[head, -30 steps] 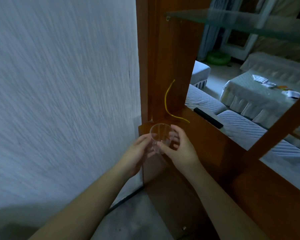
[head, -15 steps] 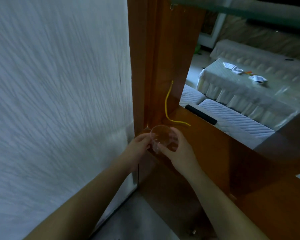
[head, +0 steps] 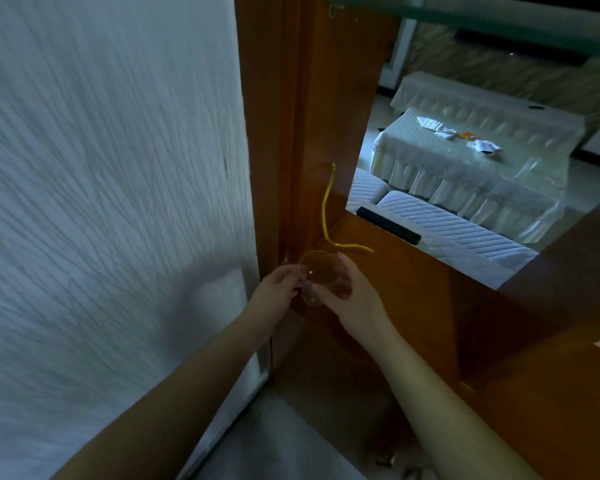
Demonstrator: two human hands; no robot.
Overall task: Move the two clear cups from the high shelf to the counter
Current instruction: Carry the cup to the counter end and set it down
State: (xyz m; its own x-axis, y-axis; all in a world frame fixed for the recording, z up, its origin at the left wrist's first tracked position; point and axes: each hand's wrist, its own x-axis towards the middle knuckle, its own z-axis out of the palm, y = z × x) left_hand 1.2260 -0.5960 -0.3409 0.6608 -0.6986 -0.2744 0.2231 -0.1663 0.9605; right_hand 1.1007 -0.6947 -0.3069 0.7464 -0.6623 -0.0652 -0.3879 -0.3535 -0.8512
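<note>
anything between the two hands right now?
Head view: the clear cup sits between the left hand and right hand, both gripping it just above the wooden counter.

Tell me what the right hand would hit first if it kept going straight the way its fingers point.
The right hand points up-left, around the clear cup. Beyond it, probably the left hand's fingers, then the wooden post; depth is unclear.

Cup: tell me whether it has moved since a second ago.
Cannot tell. The cup, held by both hands, sits just below the yellow cord's bend in every frame; only the camera clearly shifted.
</note>
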